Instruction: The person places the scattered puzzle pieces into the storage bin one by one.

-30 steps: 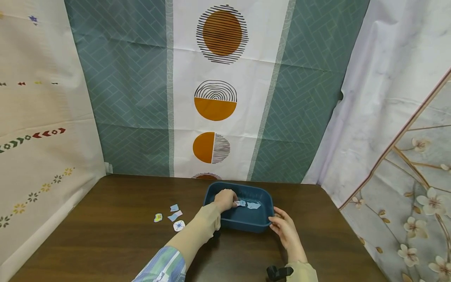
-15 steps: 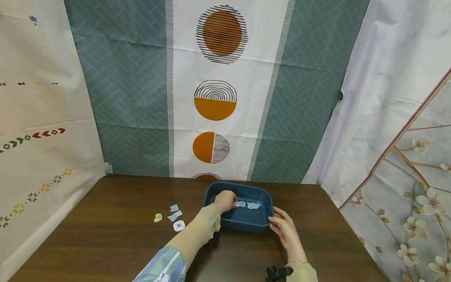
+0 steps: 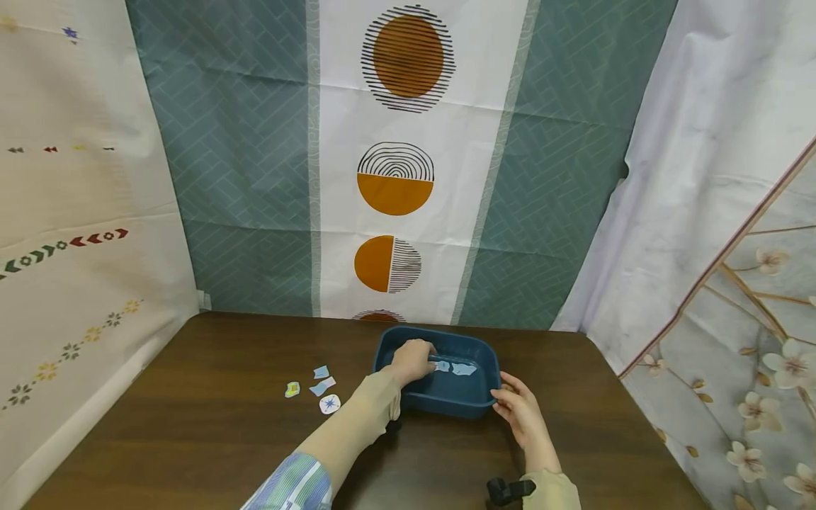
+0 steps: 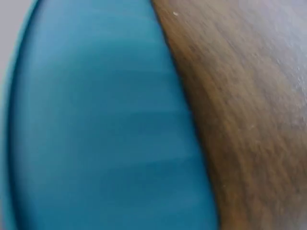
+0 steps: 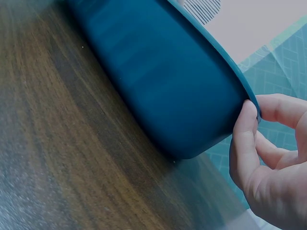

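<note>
In the head view a dark blue plastic bin [image 3: 449,405] sits on the table, with a few small pale-blue paper pieces [image 3: 463,369] lying on its floor. My left hand [image 3: 411,360] reaches over the near left rim into the bin. Its thumb touches or nearly touches one of the pieces; the other fingertips are hidden, so a grip cannot be confirmed. My right hand [image 5: 273,158] pinches the bin's right rim between thumb and fingers. The left wrist view shows only the bin's outer wall [image 4: 105,115] and table, no hand.
Left of the bin lie several loose cutouts: a blue piece [image 3: 321,372], a blue-and-pink one [image 3: 322,386], a yellow-green one [image 3: 292,389] and a white one with a blue compass star [image 3: 329,404]. Patterned cloth [image 3: 408,262] hangs behind the brown table [image 3: 223,411].
The head view has shifted slightly. My left index finger looks a little more raised from the thumb. The right hand keeps its hold on the rim.
</note>
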`<action>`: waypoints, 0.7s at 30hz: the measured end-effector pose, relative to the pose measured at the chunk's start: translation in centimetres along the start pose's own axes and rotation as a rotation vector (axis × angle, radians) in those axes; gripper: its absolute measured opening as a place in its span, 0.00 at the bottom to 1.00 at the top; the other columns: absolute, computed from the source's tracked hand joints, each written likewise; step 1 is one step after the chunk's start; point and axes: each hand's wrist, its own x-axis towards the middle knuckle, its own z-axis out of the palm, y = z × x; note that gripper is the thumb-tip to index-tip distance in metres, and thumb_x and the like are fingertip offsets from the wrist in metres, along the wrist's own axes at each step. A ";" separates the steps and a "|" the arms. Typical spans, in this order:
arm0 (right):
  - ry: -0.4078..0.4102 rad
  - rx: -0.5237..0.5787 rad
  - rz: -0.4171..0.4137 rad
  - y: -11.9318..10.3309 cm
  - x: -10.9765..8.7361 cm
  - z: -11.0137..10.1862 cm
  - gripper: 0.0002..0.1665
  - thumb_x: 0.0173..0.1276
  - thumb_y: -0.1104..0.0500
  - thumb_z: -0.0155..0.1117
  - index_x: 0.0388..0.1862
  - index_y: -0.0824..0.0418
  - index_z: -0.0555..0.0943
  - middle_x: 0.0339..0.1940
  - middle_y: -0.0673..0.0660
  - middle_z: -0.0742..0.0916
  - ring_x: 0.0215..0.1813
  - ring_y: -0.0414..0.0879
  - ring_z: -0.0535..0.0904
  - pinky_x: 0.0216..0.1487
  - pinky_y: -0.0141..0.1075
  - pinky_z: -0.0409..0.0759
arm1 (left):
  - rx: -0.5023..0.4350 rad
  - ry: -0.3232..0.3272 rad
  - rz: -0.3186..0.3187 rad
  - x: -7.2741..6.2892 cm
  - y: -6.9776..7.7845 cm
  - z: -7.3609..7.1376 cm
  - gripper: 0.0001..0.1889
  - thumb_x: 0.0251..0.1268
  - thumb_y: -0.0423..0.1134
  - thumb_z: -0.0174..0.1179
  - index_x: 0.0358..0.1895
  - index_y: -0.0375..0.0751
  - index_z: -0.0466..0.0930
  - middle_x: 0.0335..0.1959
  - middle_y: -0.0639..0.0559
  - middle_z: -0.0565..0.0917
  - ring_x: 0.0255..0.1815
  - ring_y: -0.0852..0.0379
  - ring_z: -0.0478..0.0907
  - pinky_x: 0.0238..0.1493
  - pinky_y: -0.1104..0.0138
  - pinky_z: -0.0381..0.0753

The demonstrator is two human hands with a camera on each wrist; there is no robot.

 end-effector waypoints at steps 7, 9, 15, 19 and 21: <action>-0.002 -0.006 0.012 -0.1 0.1 -0.2 0.37 0.64 0.72 0.58 0.72 0.72 0.59 0.38 0.50 0.79 0.29 0.34 0.74 0.35 0.25 0.78 | -0.035 0.072 0.023 -2.4 0.4 -2.6 0.17 0.63 0.40 0.66 0.54 0.40 0.83 0.54 0.44 0.83 0.58 0.46 0.77 0.58 0.54 0.79; -0.004 -0.007 0.015 -0.2 0.1 -0.2 0.36 0.65 0.72 0.56 0.72 0.72 0.59 0.38 0.50 0.80 0.29 0.34 0.74 0.35 0.25 0.78 | -0.042 0.106 0.022 -2.9 -0.2 -3.5 0.17 0.63 0.41 0.66 0.54 0.40 0.83 0.55 0.44 0.82 0.59 0.44 0.76 0.58 0.53 0.78; -0.005 -0.018 0.031 -0.4 -0.1 -0.1 0.36 0.67 0.72 0.55 0.73 0.71 0.58 0.36 0.48 0.79 0.29 0.34 0.74 0.35 0.25 0.78 | -0.058 0.211 -0.022 -5.3 -3.5 -6.8 0.19 0.62 0.41 0.66 0.55 0.38 0.82 0.56 0.40 0.81 0.59 0.40 0.76 0.57 0.50 0.78; -0.018 -0.019 0.035 -0.5 -0.1 -0.1 0.36 0.67 0.72 0.55 0.73 0.71 0.57 0.36 0.47 0.79 0.29 0.34 0.74 0.35 0.24 0.79 | -0.068 0.253 -0.099 -7.0 -7.0 -8.3 0.20 0.62 0.41 0.66 0.56 0.37 0.81 0.57 0.39 0.81 0.59 0.39 0.76 0.57 0.49 0.78; -0.022 -0.014 0.032 -0.5 0.0 -0.1 0.36 0.67 0.72 0.55 0.73 0.72 0.57 0.35 0.46 0.79 0.28 0.34 0.74 0.35 0.24 0.79 | -0.079 0.256 -0.139 -7.9 -8.7 -8.8 0.20 0.63 0.40 0.66 0.56 0.36 0.80 0.58 0.37 0.80 0.60 0.37 0.76 0.57 0.48 0.77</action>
